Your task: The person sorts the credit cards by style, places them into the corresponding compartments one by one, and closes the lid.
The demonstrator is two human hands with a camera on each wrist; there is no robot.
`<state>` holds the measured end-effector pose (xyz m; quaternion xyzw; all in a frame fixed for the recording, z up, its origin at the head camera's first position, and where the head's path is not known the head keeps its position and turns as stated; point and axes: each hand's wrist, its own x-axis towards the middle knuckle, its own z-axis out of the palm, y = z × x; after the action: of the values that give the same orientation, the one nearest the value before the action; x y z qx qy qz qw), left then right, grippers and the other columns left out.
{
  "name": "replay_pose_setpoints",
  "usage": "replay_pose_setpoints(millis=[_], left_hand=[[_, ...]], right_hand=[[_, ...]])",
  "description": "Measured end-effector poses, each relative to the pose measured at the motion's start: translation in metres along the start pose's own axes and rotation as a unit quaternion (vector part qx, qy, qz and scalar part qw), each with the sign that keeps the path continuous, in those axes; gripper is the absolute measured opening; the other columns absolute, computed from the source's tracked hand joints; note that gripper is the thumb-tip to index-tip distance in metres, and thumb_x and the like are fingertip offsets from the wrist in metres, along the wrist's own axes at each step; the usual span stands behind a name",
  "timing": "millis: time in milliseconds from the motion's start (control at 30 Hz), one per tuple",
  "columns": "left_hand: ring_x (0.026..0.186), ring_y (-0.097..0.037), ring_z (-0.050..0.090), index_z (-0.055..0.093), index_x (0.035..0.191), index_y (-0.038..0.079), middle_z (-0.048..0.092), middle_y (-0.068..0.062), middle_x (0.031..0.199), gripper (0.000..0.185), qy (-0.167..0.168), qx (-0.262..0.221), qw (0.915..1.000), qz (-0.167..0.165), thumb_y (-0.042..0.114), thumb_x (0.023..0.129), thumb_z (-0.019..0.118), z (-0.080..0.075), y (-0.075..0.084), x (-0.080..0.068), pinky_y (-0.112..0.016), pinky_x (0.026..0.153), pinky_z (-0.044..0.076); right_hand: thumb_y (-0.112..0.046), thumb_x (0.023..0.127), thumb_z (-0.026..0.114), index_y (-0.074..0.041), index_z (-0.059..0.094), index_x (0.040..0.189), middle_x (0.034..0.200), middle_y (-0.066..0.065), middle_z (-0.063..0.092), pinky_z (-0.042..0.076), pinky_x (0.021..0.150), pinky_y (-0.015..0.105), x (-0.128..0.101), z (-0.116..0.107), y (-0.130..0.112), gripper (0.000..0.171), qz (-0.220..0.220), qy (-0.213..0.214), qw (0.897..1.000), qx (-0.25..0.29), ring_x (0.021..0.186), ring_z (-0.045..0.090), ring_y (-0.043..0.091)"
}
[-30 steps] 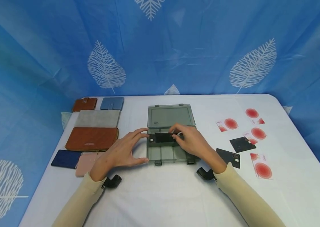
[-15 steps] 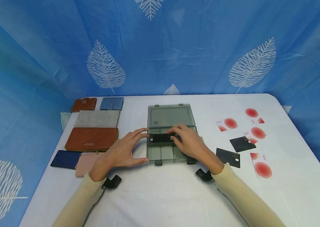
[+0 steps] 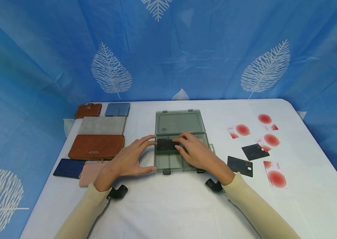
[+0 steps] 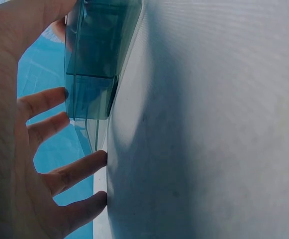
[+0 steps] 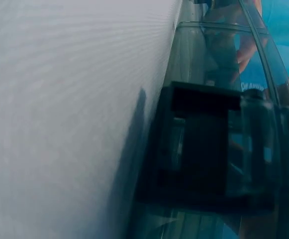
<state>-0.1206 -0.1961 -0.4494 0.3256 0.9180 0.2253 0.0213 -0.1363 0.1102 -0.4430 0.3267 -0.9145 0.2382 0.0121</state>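
While the left hand [image 3: 126, 161] braces the grey organiser box [image 3: 180, 139] on the bench [image 3: 168, 205] with relaxed fingers, the right hand [image 3: 196, 151] lays straight fingers on the black card [image 3: 165, 145] in its upper-left compartment; pressing evenly should seat it flat.

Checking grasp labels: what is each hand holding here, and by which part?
Left hand steadies the open grey box at its left wall. Right hand presses the black card into the box, fingertips on its right part; neither hand grips.
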Motion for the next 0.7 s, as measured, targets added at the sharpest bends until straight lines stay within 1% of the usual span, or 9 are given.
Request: replay_pose_setpoints(millis=[67, 200, 300, 500, 700], left_hand=[[0.149, -0.033, 0.049, 0.051, 0.159, 0.019, 0.033, -0.002, 0.175, 0.089, -0.002, 0.000, 1.0000, -0.002, 0.062, 0.088, 0.081, 0.0008, 0.0002, -0.0001, -0.061, 0.106, 0.051], [0.149, -0.033, 0.049, 0.051, 0.159, 0.019, 0.033, -0.002, 0.174, 0.088, -0.004, -0.001, 1.0000, -0.005, 0.062, 0.088, 0.081, 0.0019, 0.0009, -0.0001, -0.061, 0.105, 0.052], [0.148, -0.033, 0.050, 0.051, 0.158, 0.019, 0.033, -0.002, 0.174, 0.088, -0.002, -0.001, 1.0000, -0.004, 0.062, 0.088, 0.081, 0.0023, 0.0013, 0.0000, -0.060, 0.104, 0.053], [0.148, -0.034, 0.050, 0.052, 0.158, 0.017, 0.034, -0.002, 0.174, 0.088, 0.000, -0.004, 1.0000, -0.001, 0.061, 0.088, 0.082, 0.0023, 0.0012, -0.0004, -0.061, 0.105, 0.052], [0.148, -0.034, 0.050, 0.052, 0.158, 0.017, 0.034, -0.003, 0.174, 0.089, 0.004, 0.001, 1.0000, 0.003, 0.062, 0.087, 0.081, 0.0022, -0.0004, 0.0003, -0.062, 0.107, 0.051]], right_hand=[[-0.025, 0.113, 0.058, -0.010, 0.070, 0.142, 0.137, 0.014, 0.063, 0.057, 0.095, 0.049, -0.0012, 0.0002, 0.0002, 0.035, 0.002, -0.009, 1.000, 0.007, 0.118, 0.066, 0.031], [-0.026, 0.115, 0.054, -0.010, 0.069, 0.143, 0.141, 0.016, 0.063, 0.053, 0.105, 0.053, -0.0034, 0.0001, 0.0001, 0.035, -0.002, -0.025, 1.000, 0.006, 0.130, 0.062, 0.035], [-0.027, 0.115, 0.055, -0.010, 0.068, 0.144, 0.142, 0.016, 0.062, 0.050, 0.109, 0.054, -0.0042, 0.0004, 0.0000, 0.036, -0.003, -0.035, 0.999, -0.001, 0.134, 0.059, 0.035], [-0.035, 0.113, 0.057, -0.011, 0.066, 0.146, 0.148, 0.015, 0.060, 0.047, 0.113, 0.056, -0.0046, 0.0013, -0.0007, 0.042, 0.015, -0.063, 0.998, -0.015, 0.142, 0.053, 0.036], [-0.038, 0.114, 0.056, -0.011, 0.063, 0.149, 0.153, 0.015, 0.058, 0.044, 0.116, 0.058, -0.0034, -0.0050, 0.0018, 0.045, 0.020, -0.087, 0.996, -0.001, 0.145, 0.051, 0.037]])
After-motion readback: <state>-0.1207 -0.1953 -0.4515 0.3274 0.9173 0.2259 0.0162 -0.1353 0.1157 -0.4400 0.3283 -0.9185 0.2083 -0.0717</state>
